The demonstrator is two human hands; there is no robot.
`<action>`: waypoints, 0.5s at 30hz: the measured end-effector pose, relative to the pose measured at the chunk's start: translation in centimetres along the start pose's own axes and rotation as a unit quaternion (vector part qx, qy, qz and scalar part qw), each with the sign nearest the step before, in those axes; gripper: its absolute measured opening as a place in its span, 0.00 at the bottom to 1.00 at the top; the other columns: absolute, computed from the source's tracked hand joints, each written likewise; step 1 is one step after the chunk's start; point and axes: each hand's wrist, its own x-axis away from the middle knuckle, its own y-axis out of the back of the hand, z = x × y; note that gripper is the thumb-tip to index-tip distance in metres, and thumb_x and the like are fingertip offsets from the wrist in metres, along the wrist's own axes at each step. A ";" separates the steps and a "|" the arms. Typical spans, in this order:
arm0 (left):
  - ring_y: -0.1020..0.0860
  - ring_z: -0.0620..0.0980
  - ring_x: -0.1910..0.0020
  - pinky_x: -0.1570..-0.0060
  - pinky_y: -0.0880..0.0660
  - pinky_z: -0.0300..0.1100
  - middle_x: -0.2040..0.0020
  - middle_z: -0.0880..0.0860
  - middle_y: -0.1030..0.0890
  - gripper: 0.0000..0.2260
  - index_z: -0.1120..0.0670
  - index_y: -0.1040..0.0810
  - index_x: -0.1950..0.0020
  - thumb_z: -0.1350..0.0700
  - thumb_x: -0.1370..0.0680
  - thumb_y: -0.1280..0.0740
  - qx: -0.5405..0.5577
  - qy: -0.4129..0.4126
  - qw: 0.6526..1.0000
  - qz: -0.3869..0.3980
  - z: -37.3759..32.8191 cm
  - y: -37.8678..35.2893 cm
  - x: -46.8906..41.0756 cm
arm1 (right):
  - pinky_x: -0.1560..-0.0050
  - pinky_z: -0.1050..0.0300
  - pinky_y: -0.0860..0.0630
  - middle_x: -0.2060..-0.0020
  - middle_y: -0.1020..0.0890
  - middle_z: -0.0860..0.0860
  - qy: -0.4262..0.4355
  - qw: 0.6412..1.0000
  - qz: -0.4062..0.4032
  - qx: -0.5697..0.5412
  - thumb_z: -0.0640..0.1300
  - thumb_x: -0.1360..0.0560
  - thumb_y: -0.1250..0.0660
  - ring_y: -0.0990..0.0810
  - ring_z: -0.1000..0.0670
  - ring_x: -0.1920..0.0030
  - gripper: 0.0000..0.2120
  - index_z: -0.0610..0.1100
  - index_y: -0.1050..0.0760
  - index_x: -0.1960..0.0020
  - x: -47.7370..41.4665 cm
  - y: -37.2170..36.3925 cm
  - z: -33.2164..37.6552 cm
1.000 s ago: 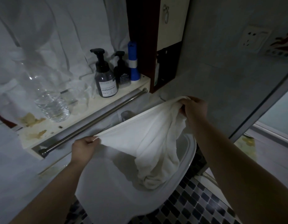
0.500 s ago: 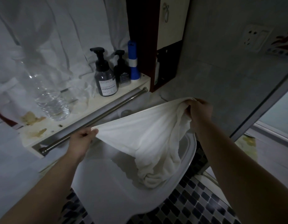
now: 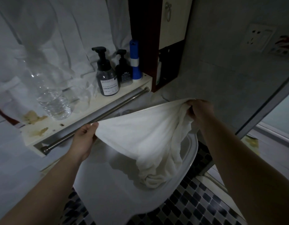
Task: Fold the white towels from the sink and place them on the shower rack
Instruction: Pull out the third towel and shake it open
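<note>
Nearest you, at 6 o'clock, the white sink (image 3: 108, 200) sits above dark mosaic floor tiles (image 3: 197, 205). The bunched lower end of the white towel (image 3: 140, 137) rests in the basin toward 5 o'clock, close to the rim. The rest of the towel is lifted and stretched above the sink between your hands. Your left hand (image 3: 84, 140), at 9 o'clock of the towel, pinches one corner between thumb and fingers. Your right hand (image 3: 200, 111), at 2 o'clock of it, has its fingers curled tight around a gathered wad of the opposite edge. Beyond your hands, a metal bar (image 3: 98, 116) runs along the front of a cream shelf (image 3: 59, 127). On the shelf, a clear plastic bottle (image 3: 51, 95) stands at 10 o'clock. Two dark pump bottles (image 3: 107, 78) and a blue canister (image 3: 135, 62) stand at 12 o'clock.
</note>
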 end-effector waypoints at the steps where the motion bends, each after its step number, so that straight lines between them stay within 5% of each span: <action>1: 0.19 0.48 0.61 0.57 0.21 0.41 0.61 0.54 0.18 0.12 0.55 0.26 0.61 0.56 0.17 0.34 0.010 0.012 1.000 -0.007 -0.1 -0.3 -0.1 | 0.64 0.56 0.23 0.65 0.21 0.46 -0.017 1.000 0.024 0.007 0.32 0.29 0.31 0.23 0.49 0.66 0.08 0.45 0.21 0.61 -0.2 -0.5 -0.1; 5: 0.18 0.50 0.62 0.61 0.20 0.41 0.60 0.56 0.16 0.07 0.61 0.21 0.54 0.58 0.19 0.33 0.039 0.042 0.998 -0.038 -0.4 -2.0 -0.2 | 0.68 0.58 0.23 0.55 0.23 0.44 -0.036 0.996 0.075 0.027 0.32 0.23 0.34 0.24 0.51 0.60 0.08 0.44 0.24 0.49 -0.8 -2.1 -0.8; 8: 0.19 0.51 0.64 0.62 0.20 0.42 0.62 0.57 0.17 0.10 0.61 0.21 0.58 0.59 0.19 0.33 0.042 0.042 0.997 -0.041 -0.8 -3.5 0.1 | 0.72 0.62 0.23 0.54 0.23 0.44 -0.042 0.996 0.081 0.018 0.34 0.23 0.33 0.24 0.51 0.59 0.06 0.44 0.25 0.51 -0.2 -2.7 -1.6; 11: 0.16 0.54 0.58 0.54 0.18 0.46 0.56 0.61 0.15 0.10 0.64 0.17 0.52 0.58 0.18 0.34 0.041 0.045 0.998 -0.015 -1.5 -5.0 0.6 | 0.68 0.61 0.21 0.62 0.22 0.47 -0.036 0.994 0.099 0.014 0.36 0.25 0.30 0.23 0.52 0.63 0.05 0.44 0.24 0.56 1.1 -3.2 -2.3; 15: 0.23 0.50 0.70 0.65 0.25 0.41 0.69 0.56 0.21 0.12 0.60 0.19 0.61 0.58 0.18 0.33 0.042 0.034 0.998 0.010 -2.7 -7.8 1.8 | 0.64 0.59 0.19 0.75 0.23 0.51 0.011 0.985 0.162 0.054 0.39 0.28 0.27 0.22 0.55 0.73 0.06 0.43 0.20 0.64 3.1 -4.0 -2.4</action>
